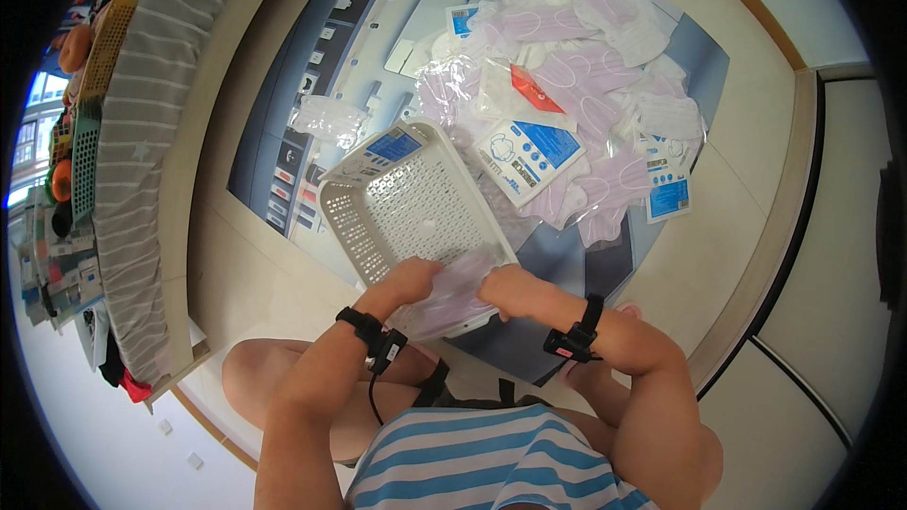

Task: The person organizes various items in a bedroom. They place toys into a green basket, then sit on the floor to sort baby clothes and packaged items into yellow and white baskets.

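A white perforated plastic basket point(418, 207) sits on the printed sheet before me, with a white-and-blue printed card point(386, 150) at its far left end. Over the basket's near end, my left hand point(413, 280) and my right hand point(511, 290) grip a clear plastic bag of pale purple face masks point(457, 290) between them. Beyond the basket lies a large pile of purple and white face masks point(588, 85), partly in clear bags. On the pile's near side rests a white-and-blue printed packet point(530, 159), close to a clear bag with a red patch point(531, 88).
A crumpled clear plastic bag point(329, 119) lies left of the basket. Another printed packet point(667, 184) is at the pile's right edge. A bed with a grey striped cover point(152, 99) stands at left, and a white cabinet point(822, 241) at right.
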`<act>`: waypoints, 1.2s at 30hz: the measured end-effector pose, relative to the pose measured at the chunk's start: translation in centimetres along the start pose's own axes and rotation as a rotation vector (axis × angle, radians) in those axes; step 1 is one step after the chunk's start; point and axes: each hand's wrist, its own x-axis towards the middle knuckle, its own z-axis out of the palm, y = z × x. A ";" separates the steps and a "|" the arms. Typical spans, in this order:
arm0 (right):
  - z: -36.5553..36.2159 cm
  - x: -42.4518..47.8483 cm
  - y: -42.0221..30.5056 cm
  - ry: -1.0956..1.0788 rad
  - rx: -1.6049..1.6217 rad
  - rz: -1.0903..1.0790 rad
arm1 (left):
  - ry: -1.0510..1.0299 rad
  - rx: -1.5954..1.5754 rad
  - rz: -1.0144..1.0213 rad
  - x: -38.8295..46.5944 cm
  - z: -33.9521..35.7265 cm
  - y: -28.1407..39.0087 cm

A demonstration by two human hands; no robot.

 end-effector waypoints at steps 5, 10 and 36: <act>-0.4 -0.6 0.9 0.196 0.146 -0.002 | 0.007 0.009 -0.034 -0.2 -1.4 1.3; -1.6 -0.4 0.7 0.291 0.067 0.047 | 0.028 0.038 -0.072 -0.4 -2.4 1.9; -2.7 -1.0 0.0 0.520 0.059 0.182 | -0.019 -0.096 -0.091 -0.5 -2.3 1.2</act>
